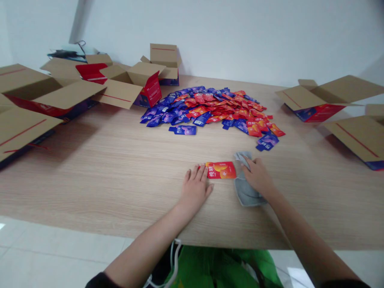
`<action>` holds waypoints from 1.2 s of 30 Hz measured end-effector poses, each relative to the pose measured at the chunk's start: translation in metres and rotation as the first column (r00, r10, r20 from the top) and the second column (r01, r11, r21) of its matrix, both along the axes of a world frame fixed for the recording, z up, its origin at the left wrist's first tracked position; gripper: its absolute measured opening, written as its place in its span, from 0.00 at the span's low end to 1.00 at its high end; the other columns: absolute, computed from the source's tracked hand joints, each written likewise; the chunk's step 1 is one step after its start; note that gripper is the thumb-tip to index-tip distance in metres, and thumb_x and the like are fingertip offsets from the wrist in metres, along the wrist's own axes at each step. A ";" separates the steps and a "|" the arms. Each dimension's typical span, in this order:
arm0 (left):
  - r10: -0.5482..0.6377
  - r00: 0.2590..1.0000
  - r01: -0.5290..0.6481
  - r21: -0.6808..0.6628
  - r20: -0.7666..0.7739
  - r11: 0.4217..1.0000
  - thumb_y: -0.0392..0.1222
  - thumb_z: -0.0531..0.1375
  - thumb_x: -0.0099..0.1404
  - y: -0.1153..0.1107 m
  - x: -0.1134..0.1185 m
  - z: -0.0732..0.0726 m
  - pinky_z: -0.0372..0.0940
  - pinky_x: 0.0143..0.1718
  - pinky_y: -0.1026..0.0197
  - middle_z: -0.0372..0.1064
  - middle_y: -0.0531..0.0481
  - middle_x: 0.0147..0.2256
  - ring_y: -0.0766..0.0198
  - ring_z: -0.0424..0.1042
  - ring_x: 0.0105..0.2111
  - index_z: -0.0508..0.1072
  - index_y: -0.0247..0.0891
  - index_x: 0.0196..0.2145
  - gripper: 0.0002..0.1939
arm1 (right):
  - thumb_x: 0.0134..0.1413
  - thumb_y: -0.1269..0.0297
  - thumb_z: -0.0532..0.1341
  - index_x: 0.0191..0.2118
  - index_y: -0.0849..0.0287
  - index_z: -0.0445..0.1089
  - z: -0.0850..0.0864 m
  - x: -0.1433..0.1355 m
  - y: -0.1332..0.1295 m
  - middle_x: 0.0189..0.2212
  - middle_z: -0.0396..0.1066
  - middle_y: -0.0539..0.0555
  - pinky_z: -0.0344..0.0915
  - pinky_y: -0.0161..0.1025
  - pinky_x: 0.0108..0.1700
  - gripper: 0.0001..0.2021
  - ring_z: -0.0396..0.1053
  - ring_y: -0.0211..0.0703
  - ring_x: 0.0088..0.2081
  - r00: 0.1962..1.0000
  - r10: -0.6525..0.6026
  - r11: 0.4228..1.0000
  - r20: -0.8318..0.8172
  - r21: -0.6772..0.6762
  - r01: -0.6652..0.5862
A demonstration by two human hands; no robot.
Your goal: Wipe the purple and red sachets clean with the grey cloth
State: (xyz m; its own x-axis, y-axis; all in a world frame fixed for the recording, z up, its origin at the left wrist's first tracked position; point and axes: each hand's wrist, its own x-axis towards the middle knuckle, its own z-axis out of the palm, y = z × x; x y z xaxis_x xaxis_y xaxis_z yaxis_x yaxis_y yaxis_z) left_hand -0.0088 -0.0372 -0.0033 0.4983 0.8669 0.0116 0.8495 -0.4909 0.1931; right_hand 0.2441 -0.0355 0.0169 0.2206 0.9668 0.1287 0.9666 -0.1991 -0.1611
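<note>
A red and orange pouch (223,170) with fruit printed on it lies flat on the wooden table (126,172). My left hand (195,186) rests on the pouch's left end, fingers stretched out and flat. Just right of the pouch, my right hand (258,176) grips a grey cloth (247,194), its fingers closed on the bunched upper part. The cloth touches or nearly touches the pouch's right edge. Beyond both hands spreads a big heap of purple and red pouches (210,106). A purple pouch (268,142) lies nearest my right hand.
Open cardboard boxes (120,92) stand on the left, one small box (164,64) at the back. Two more open boxes (324,100) are on the right. A purple pouch (185,130) lies before the heap. A white wall (240,40) rises behind the table.
</note>
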 end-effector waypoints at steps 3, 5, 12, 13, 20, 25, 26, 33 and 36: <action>0.002 1.000 -0.002 0.004 0.012 1.000 0.53 0.50 0.73 0.000 0.001 0.001 0.50 0.66 0.43 0.50 0.45 0.68 0.52 0.50 0.68 0.56 0.36 0.67 0.31 | 0.67 0.56 0.47 0.66 0.58 0.58 0.015 -0.029 0.007 0.41 0.63 0.60 0.61 0.44 0.45 0.26 0.64 0.49 0.41 0.996 0.049 0.986 -0.074 0.162 -0.036; -0.007 1.000 0.006 0.014 0.014 1.000 0.53 0.50 0.73 -0.001 0.000 0.001 0.50 0.66 0.43 0.50 0.44 0.68 0.51 0.50 0.68 0.56 0.35 0.67 0.31 | 0.66 0.54 0.49 0.67 0.54 0.57 0.016 -0.064 0.006 0.45 0.63 0.61 0.60 0.47 0.47 0.27 0.62 0.51 0.44 0.991 0.134 0.966 -0.008 0.225 -0.129; -0.018 1.000 0.018 0.011 -0.012 1.000 0.54 0.47 0.73 -0.001 -0.003 -0.003 0.50 0.66 0.44 0.52 0.44 0.67 0.51 0.49 0.68 0.58 0.34 0.66 0.31 | 0.65 0.57 0.53 0.59 0.43 0.68 -0.022 -0.089 -0.013 0.52 0.64 0.60 0.57 0.48 0.46 0.19 0.61 0.53 0.47 0.969 0.205 0.974 0.139 0.069 -0.216; -0.016 1.000 0.016 0.012 -0.009 1.000 0.55 0.47 0.73 -0.002 -0.003 -0.005 0.50 0.66 0.43 0.50 0.45 0.68 0.52 0.49 0.68 0.55 0.36 0.68 0.32 | 0.65 0.57 0.52 0.59 0.45 0.68 -0.025 -0.075 -0.015 0.52 0.64 0.61 0.58 0.48 0.46 0.20 0.62 0.53 0.46 0.982 0.123 0.988 0.145 0.075 -0.135; 0.033 0.999 -0.033 0.000 -0.025 0.999 0.55 0.45 0.74 -0.004 0.001 -0.006 0.47 0.66 0.41 0.45 0.48 0.69 0.52 0.47 0.69 0.53 0.40 0.69 0.31 | 0.67 0.60 0.47 0.62 0.57 0.65 0.008 -0.019 0.001 0.43 0.65 0.60 0.61 0.43 0.42 0.22 0.65 0.48 0.40 0.999 -0.032 0.998 -0.015 0.045 0.033; 0.035 0.999 -0.035 -0.004 -0.026 0.999 0.54 0.46 0.73 -0.006 0.001 0.000 0.49 0.65 0.40 0.47 0.46 0.69 0.51 0.47 0.68 0.54 0.39 0.68 0.31 | 0.66 0.64 0.49 0.66 0.48 0.59 0.023 -0.092 0.016 0.46 0.64 0.58 0.61 0.42 0.45 0.25 0.64 0.47 0.44 0.969 0.242 0.953 -0.042 0.200 -0.229; 0.034 0.999 -0.034 -0.005 -0.032 0.999 0.53 0.46 0.73 -0.006 0.001 0.000 0.48 0.65 0.40 0.49 0.45 0.68 0.51 0.47 0.68 0.56 0.38 0.68 0.31 | 0.65 0.64 0.50 0.65 0.46 0.62 0.019 -0.105 0.015 0.46 0.65 0.58 0.60 0.42 0.45 0.24 0.64 0.47 0.43 0.960 0.280 0.949 -0.023 0.158 -0.273; 0.031 0.999 -0.031 0.013 -0.014 0.999 0.54 0.45 0.73 -0.007 0.001 0.001 0.49 0.65 0.40 0.46 0.42 0.69 0.50 0.48 0.68 0.51 0.33 0.69 0.34 | 0.63 0.66 0.53 0.61 0.46 0.67 -0.019 -0.075 -0.011 0.47 0.63 0.61 0.60 0.44 0.45 0.22 0.64 0.50 0.43 0.989 0.108 0.992 0.104 0.048 -0.114; 0.031 1.000 -0.031 -0.010 -0.005 0.999 0.54 0.46 0.73 -0.005 0.001 0.001 0.50 0.65 0.41 0.48 0.43 0.69 0.50 0.50 0.68 0.52 0.34 0.69 0.33 | 0.64 0.66 0.52 0.61 0.50 0.68 -0.014 -0.024 -0.013 0.45 0.63 0.61 0.61 0.42 0.42 0.22 0.65 0.48 0.40 0.997 -0.014 1.000 0.073 -0.001 0.014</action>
